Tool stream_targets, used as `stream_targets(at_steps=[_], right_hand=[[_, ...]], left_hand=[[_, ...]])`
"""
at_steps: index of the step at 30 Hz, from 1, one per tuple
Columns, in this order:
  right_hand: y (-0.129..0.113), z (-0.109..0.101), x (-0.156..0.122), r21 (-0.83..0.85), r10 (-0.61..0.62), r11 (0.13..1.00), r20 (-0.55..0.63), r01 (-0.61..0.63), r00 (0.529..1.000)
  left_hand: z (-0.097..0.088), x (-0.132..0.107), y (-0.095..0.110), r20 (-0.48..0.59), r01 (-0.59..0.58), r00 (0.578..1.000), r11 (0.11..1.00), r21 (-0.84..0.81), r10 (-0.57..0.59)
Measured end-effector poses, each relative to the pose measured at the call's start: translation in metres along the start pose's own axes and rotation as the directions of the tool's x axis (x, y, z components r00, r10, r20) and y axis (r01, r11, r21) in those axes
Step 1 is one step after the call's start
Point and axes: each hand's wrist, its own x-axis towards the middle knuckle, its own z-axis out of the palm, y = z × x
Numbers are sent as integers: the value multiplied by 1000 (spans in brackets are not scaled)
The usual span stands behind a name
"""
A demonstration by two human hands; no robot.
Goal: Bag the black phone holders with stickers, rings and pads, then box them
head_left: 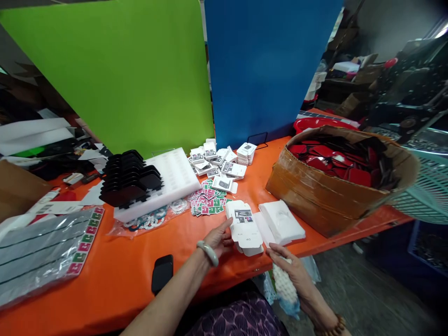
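A stack of flattened white printed cartons (247, 228) lies near the front edge of the orange table. My left hand (221, 237), with a pale bangle at the wrist, is closed on the left edge of these cartons. Just right of them is a packet of thin white sheets (282, 221). My right hand (290, 268) has its fingers stretched out, their tips by the front corner of the sheets. Below that palm hangs a white bumpy piece of material (286, 287) with a blue end; whether the hand grips it is hidden.
Small cartons (227, 170) lie in a heap behind, beside red and green printed cards (208, 200). A foam tray (175, 172) bears black plates (129, 177). A cardboard box (315, 196) of red pieces stands right. A phone (163, 274) and a plastic-wrapped pack (45, 252) lie left.
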Motion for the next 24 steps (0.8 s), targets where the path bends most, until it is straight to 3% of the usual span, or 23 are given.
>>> stream_targets(at_steps=[6, 14, 20, 24], right_hand=[[-2, 1, -3, 152, 209, 962, 126, -227, 970], [-21, 9, -3, 363, 298, 855, 239, -370, 924], [-20, 18, -2, 454, 320, 806, 208, -381, 924], [-24, 23, -3, 469, 264, 819, 205, -331, 942]], left_hand=[[17, 24, 3, -173, 55, 984, 996, 67, -43], [14, 35, 6, -185, 44, 982, 998, 51, -34], [14, 38, 9, -154, 28, 988, 999, 32, -23], [17, 38, 10, -124, -8, 992, 1000, 22, 11]])
